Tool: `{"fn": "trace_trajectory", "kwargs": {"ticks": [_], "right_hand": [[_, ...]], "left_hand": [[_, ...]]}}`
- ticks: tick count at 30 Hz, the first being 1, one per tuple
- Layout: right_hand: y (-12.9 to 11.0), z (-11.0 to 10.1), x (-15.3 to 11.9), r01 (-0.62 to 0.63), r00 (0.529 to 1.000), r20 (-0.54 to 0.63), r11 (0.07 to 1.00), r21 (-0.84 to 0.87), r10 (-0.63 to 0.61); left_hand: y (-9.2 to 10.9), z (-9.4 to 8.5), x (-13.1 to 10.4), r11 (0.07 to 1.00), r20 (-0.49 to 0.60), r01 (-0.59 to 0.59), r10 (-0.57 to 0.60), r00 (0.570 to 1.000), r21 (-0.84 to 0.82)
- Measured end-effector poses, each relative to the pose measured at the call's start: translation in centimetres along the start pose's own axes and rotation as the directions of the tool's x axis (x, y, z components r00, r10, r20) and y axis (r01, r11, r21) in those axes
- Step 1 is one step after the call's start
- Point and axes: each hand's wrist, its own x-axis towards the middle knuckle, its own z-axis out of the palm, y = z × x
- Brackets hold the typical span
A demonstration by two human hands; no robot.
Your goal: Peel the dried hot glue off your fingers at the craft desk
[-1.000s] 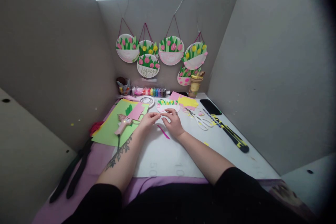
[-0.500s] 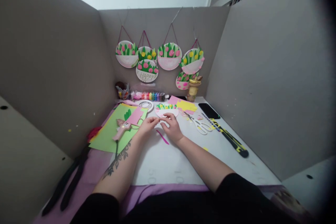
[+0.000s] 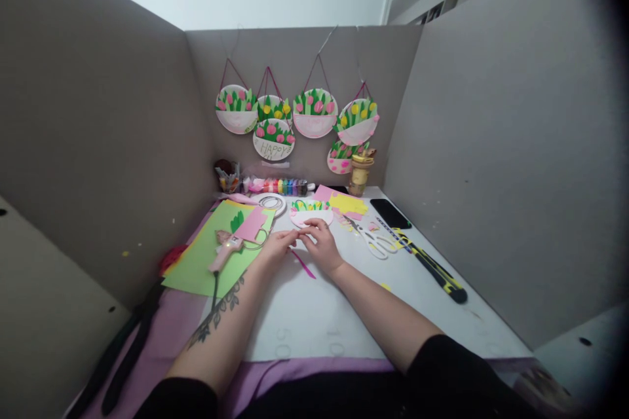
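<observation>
My left hand (image 3: pixel 281 242) and my right hand (image 3: pixel 319 247) meet at the fingertips over the middle of the white table (image 3: pixel 295 314). The fingers of both are pinched together, and whatever lies between them is too small to make out. Just below them a magenta strip (image 3: pixel 303 265) slants across the table, its upper end close to my left fingers. Beyond my right hand lies a white paper-plate basket (image 3: pixel 310 215) with green leaves and yellow and pink flowers; my fingers overlap its lower edge from this view.
Left lie green paper sheets (image 3: pixel 196 268) with a pink glue gun (image 3: pixel 227 253) and its cord. To the right are white-handled scissors (image 3: pixel 376 242), a black-and-yellow cutter (image 3: pixel 437 273) and a phone (image 3: pixel 390 213). Several finished plate baskets (image 3: pixel 315 126) hang on the grey back panel (image 3: pixel 393 65).
The view has tilted slightly upward, so everything sits a little lower. My hands stay together at the fingertips, with only small finger movement.
</observation>
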Motion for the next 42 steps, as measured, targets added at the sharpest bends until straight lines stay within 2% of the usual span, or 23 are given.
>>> {"fn": "trace_trajectory", "kwargs": {"ticks": [2, 3, 5, 7, 9, 11, 16, 19, 21, 26, 30, 35, 39, 42], "right_hand": [[-0.4, 0.0, 0.0, -0.006, 1.000, 0.003, 1.000, 0.000, 0.006], [-0.7, 0.1, -0.1, -0.006, 1.000, 0.011, 1.000, 0.001, 0.006], [-1.5, 0.4, -0.2, 0.017, 0.999, 0.038, 1.000, 0.007, -0.017], [-2.2, 0.9, -0.2, 0.062, 0.996, 0.063, 0.998, 0.007, -0.063], [-2.7, 1.4, -0.2, 0.105, 0.993, 0.062, 0.994, -0.014, -0.104], [-2.9, 1.7, -0.2, 0.136, 0.990, 0.054, 0.990, -0.044, -0.134], [-2.8, 1.9, -0.8, 0.243, 0.952, 0.194, 0.970, -0.015, -0.235], [-2.4, 2.0, -1.1, 0.191, 0.952, 0.258, 0.978, -0.081, -0.165], [-2.1, 2.0, -1.1, 0.164, 0.956, 0.267, 0.978, -0.129, -0.125], [-1.7, 2.0, -1.1, 0.213, 0.943, 0.275, 0.974, -0.072, -0.186], [-1.9, 1.8, -1.0, 0.168, 0.955, 0.269, 0.977, -0.130, -0.129], [-2.2, 1.5, -0.9, 0.244, 0.932, 0.287, 0.969, -0.044, -0.222], [-1.8, 1.6, -0.9, 0.194, 0.953, 0.253, 0.978, -0.078, -0.169], [-1.5, 1.8, -0.9, 0.216, 0.946, 0.259, 0.975, -0.059, -0.194]], "left_hand": [[0.3, 0.9, -0.2, 0.992, 0.003, 0.036, -0.036, 0.999, -0.124], [0.6, 1.4, -0.4, 0.927, 0.019, 0.127, -0.129, 0.991, -0.354], [1.3, 2.3, -0.9, 0.869, 0.050, 0.172, -0.168, 0.985, -0.463], [1.9, 2.9, -1.4, 0.719, 0.104, 0.222, -0.205, 0.973, -0.659], [2.3, 3.2, -1.7, 0.612, 0.098, 0.217, -0.222, 0.970, -0.761], [2.6, 3.1, -1.9, 0.559, 0.047, 0.173, -0.233, 0.971, -0.811], [3.2, 2.4, -1.8, 0.513, -0.086, 0.036, -0.213, 0.973, -0.858], [3.2, 2.1, -1.7, 0.489, -0.092, 0.024, -0.212, 0.973, -0.872], [3.1, 2.0, -1.6, 0.490, -0.092, 0.024, -0.212, 0.973, -0.872], [2.6, 1.6, -1.3, 0.523, -0.081, 0.016, -0.162, 0.983, -0.852], [2.5, 1.6, -1.2, 0.512, -0.076, 0.031, -0.188, 0.979, -0.859], [2.6, 1.6, -1.2, 0.543, -0.080, 0.006, -0.135, 0.988, -0.840], [2.8, 1.6, -1.3, 0.530, -0.080, 0.033, -0.190, 0.979, -0.848], [3.0, 1.4, -1.4, 0.533, -0.077, 0.013, -0.148, 0.986, -0.846]]}}
